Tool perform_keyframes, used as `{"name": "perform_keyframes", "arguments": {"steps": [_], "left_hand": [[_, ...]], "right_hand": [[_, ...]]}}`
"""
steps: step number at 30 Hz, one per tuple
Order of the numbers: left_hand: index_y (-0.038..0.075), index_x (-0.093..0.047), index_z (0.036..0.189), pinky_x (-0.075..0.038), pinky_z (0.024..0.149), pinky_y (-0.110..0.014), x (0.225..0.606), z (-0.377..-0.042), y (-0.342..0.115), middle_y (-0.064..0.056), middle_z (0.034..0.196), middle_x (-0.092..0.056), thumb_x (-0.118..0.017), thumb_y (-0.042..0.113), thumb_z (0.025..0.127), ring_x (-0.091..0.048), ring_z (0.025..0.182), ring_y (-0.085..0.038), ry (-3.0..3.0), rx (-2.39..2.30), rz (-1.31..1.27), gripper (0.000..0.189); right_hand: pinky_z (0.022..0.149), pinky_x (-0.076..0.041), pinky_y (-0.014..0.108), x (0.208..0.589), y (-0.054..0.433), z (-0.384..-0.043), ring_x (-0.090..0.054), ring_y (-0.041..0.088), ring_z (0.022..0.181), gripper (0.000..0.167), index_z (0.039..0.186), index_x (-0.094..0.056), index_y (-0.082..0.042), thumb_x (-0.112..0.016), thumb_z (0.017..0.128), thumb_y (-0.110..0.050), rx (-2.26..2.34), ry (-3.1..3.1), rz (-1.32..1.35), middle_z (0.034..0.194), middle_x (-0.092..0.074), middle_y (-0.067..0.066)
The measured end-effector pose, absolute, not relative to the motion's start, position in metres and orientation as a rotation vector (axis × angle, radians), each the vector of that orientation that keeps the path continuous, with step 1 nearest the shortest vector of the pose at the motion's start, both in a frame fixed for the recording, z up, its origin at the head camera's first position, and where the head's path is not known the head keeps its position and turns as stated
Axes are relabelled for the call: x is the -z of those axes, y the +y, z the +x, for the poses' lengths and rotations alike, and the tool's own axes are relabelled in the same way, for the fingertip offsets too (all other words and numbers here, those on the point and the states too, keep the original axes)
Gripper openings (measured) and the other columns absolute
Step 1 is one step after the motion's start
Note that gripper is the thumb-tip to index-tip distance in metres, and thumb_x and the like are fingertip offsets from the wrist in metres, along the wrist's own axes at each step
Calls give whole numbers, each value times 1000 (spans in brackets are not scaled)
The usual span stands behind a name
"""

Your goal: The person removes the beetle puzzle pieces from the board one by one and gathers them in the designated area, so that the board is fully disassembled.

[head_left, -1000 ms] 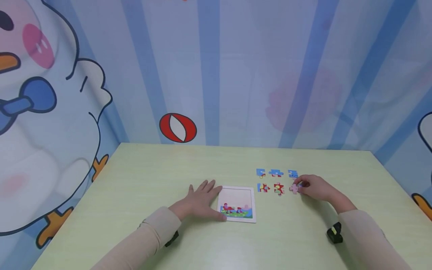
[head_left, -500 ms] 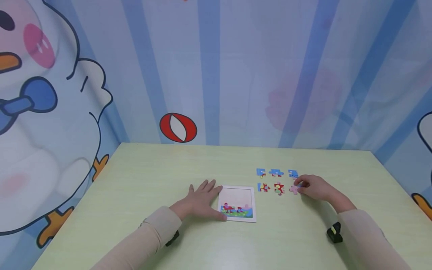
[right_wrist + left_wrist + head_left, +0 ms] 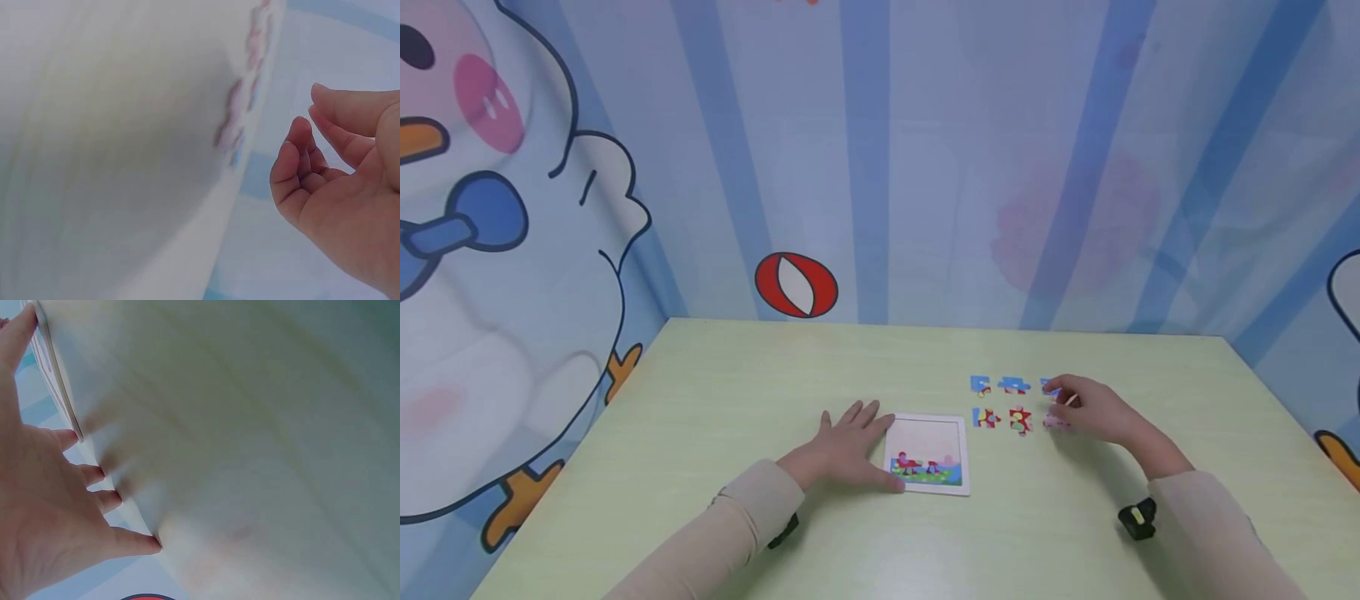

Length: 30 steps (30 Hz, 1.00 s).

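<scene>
A square white-framed puzzle tray (image 3: 927, 437) lies on the table, with a coloured picture strip along its near edge. My left hand (image 3: 844, 454) is spread beside it, index finger at the far left corner and thumb at the near left corner. To the right of the tray lie several jigsaw pieces in two rows. Over the right end of these rows hovers my right hand (image 3: 1093, 408), its fingers loosely bent and nothing between them. Beneath it, a pink jigsaw piece (image 3: 232, 112) lies on the table; the fingers partly hide it and a blue piece (image 3: 1047, 384) in the head view.
The far row also has two blue pieces, a left one (image 3: 980, 384) and a middle one (image 3: 1013, 385). Nearer are a blue and red piece (image 3: 984, 417) and a red piece (image 3: 1020, 420). A printed cloth (image 3: 925, 167) hangs behind the pale table (image 3: 775, 358).
My right hand has come off the pink piece and shifted slightly up and left, over the right-hand blue piece. The left hand and the tray have stayed put.
</scene>
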State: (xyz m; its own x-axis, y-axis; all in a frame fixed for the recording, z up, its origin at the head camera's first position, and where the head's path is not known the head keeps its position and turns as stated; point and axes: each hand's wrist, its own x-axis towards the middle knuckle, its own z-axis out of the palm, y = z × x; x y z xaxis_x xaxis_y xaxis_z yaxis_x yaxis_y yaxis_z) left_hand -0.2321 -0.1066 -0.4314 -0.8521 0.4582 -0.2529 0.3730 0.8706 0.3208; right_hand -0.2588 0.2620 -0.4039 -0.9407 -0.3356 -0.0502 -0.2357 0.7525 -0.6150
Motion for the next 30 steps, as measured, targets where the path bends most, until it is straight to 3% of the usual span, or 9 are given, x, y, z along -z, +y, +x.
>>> {"name": "perform_keyframes", "arguments": {"steps": [10,30], "left_hand": [[19,-28,153,-8,109,-70,434,-232,-107,-10,161,-15,-65,69,75,-9,148,-35,2721,-363,626,100],[20,-28,153,-9,109,-70,435,-234,-106,-9,161,-15,-65,70,74,-9,148,-34,2726,-345,618,100]], "right_hand": [[63,-50,30,391,230,-251,-55,18,80,35,124,-54,6,-61,93,-9,1030,2770,-609,101,-59,13],[69,-50,28,396,171,-242,-56,14,79,32,119,-58,5,-65,91,-10,1052,2706,-853,98,-61,10]]}}
